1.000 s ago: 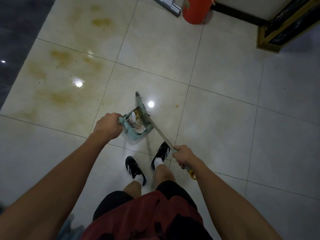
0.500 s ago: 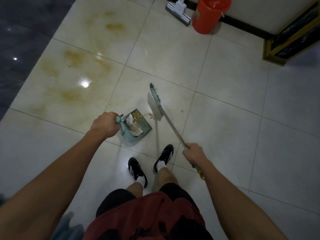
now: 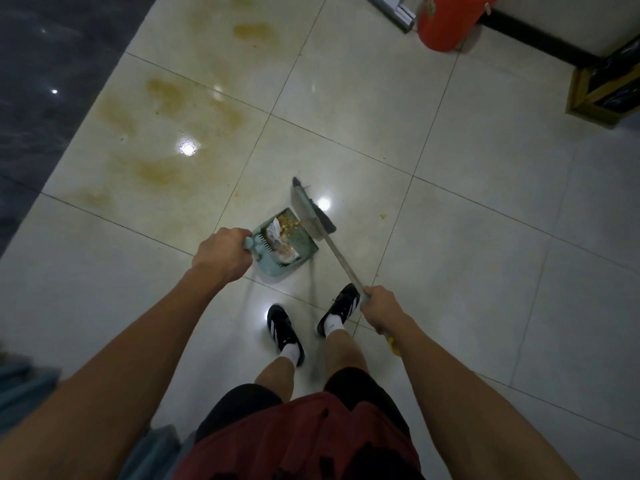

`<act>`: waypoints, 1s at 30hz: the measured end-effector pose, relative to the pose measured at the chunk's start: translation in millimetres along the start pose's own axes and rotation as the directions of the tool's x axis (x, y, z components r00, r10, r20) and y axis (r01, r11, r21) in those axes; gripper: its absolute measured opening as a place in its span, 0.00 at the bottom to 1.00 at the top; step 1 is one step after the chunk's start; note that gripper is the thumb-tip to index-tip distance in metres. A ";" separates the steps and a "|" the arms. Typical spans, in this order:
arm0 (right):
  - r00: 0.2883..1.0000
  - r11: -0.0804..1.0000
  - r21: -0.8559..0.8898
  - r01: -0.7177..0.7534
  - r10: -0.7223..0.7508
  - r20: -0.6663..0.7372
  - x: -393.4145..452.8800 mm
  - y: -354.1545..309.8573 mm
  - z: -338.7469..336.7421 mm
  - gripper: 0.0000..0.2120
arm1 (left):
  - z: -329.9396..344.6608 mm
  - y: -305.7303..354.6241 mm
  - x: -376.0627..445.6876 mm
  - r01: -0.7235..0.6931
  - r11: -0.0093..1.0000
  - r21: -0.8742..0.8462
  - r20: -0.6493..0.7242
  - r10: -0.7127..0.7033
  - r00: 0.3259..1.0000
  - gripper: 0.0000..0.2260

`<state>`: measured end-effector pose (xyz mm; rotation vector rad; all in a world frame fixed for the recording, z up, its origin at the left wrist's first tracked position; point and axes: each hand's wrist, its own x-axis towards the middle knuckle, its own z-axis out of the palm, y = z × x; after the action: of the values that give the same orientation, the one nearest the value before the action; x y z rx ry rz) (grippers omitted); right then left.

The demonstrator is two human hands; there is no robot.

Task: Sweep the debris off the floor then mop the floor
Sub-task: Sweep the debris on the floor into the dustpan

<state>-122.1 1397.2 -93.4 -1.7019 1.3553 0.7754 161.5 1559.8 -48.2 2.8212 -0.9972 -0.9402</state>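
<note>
Gripping ribbed plastic dustpan (image 3: 287, 249), slim broom (image 3: 313, 216).

One dustpan (image 3: 294, 252), one broom (image 3: 311, 213), one bucket (image 3: 446, 22), two shoes (image 3: 282, 327)

You're bare-armed — red top (image 3: 311, 441), black shorts (image 3: 242, 407), white socks (image 3: 290, 351), black sneakers (image 3: 280, 325) with white stripes.

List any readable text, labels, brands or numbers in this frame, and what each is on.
None readable.
Red bucket: small pale tag at its rim, too small to read.
Wrapper in the dustpan: print too blurred to read.
Black shoes: white stripes only, no legible brand.
Broom, mop head, floor tiles: no markings visible.
</note>
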 end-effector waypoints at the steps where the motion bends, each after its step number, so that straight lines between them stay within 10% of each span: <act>1: 1.000 1.000 0.021 -0.005 0.005 0.021 -2.5 -3.0 3.6 0.17 | -0.1 1.0 0.3 -0.006 1.000 0.001 -0.004 0.006 1.000 0.08; 12: 0.995 0.947 0.317 -0.050 0.021 0.094 -33.9 -4.6 5.4 0.21 | -14.7 0.2 -8.0 -0.038 0.999 -0.019 -0.017 0.038 0.999 0.05; 30: 0.966 0.892 0.452 0.007 0.111 -0.233 -72.0 7.5 -70.9 0.18 | -59.5 48.4 -19.7 -0.140 0.984 -0.107 -0.113 0.128 0.985 0.05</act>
<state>-147.7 1368.8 0.4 -1.4258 1.6143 0.2388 153.9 1521.4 20.7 2.6415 -1.0684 -0.7983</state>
